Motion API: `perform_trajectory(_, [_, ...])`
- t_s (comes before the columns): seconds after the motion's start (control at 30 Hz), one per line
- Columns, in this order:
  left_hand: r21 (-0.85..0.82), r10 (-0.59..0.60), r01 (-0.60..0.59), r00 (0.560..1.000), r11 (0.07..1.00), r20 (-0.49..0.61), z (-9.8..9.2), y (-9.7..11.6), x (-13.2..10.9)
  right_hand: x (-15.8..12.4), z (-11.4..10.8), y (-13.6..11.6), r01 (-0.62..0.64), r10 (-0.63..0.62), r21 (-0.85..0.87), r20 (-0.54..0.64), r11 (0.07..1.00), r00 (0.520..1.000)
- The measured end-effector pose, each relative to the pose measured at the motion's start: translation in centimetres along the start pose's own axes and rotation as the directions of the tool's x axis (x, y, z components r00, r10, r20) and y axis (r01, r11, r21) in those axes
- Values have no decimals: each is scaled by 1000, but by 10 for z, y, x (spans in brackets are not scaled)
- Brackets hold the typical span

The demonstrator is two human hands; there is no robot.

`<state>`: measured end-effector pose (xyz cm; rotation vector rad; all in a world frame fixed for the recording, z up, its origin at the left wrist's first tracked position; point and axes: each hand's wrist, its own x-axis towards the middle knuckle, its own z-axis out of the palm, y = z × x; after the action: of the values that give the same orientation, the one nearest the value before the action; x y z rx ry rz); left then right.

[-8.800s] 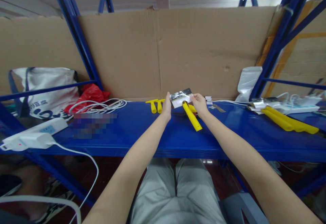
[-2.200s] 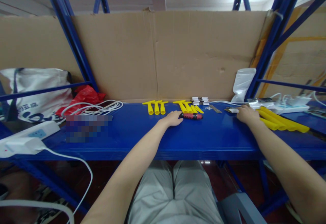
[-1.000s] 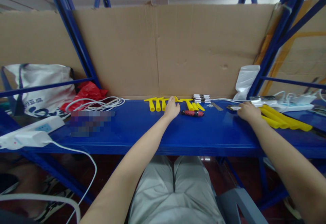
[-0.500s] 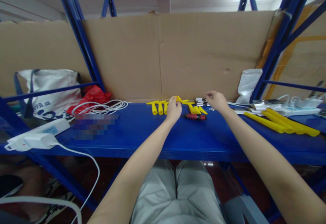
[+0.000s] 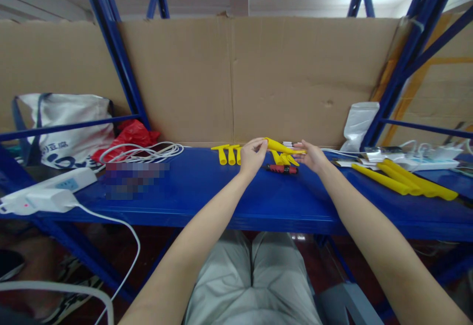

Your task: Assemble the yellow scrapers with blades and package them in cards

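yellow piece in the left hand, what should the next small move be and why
Perhaps close the right hand around the far end of the yellow piece: its fingers look spread there, while the left hand grips the other end.

The white cloth bag (image 5: pixel 77 111) bears two legible characters (image 5: pixel 60 145): 豆腐.
They stand in dark blue on the bag's front; just left of them, near its dark strap (image 5: pixel 31 152), shows part of another character, too incomplete to read. Below the pair, low on the same bag, larger dark lettering (image 5: pixel 57 161) is partly hidden and cannot be made out. On the power strip (image 5: pixel 48 187) in front of the bag, the blue patch (image 5: pixel 69 183) is too blurred to read.
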<state>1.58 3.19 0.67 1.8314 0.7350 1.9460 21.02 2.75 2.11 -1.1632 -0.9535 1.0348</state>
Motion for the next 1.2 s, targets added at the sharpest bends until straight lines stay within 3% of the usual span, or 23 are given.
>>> perform_trajectory(0.13, [-49, -14, 15, 1000, 999, 22, 2, -3, 0, -1, 5, 0, 16, -13, 158, -18, 987, 1000])
perform_trajectory(0.3, [153, 56, -68, 995, 986, 80, 0, -3, -1, -1, 7, 1, 119, -90, 211, -143, 970, 986])
perform_trajectory(0.4, [266, 20, -61, 988, 962, 153, -1, -2, -3, -1, 8, 0, 125, -73, 247, -209, 961, 975])
perform_trajectory(0.5, [351, -61, -37, 963, 936, 264, -1, -3, -7, 0, 9, 0, 91, -21, 278, -246, 956, 969])
perform_trajectory(0.7, [428, -54, -159, 894, 890, 445, -2, -3, -11, 1, 8, 0, 64, 17, 281, -279, 958, 960])
perform_trajectory(0.93, [557, -210, -183, 797, 810, 566, -4, 0, -13, -2, 9, 3, 95, -66, 133, -203, 987, 977])
perform_trajectory(1.2, [662, -318, -173, 771, 729, 552, -6, 4, -13, -7, 17, 5, 96, -103, -56, -125, 994, 987])
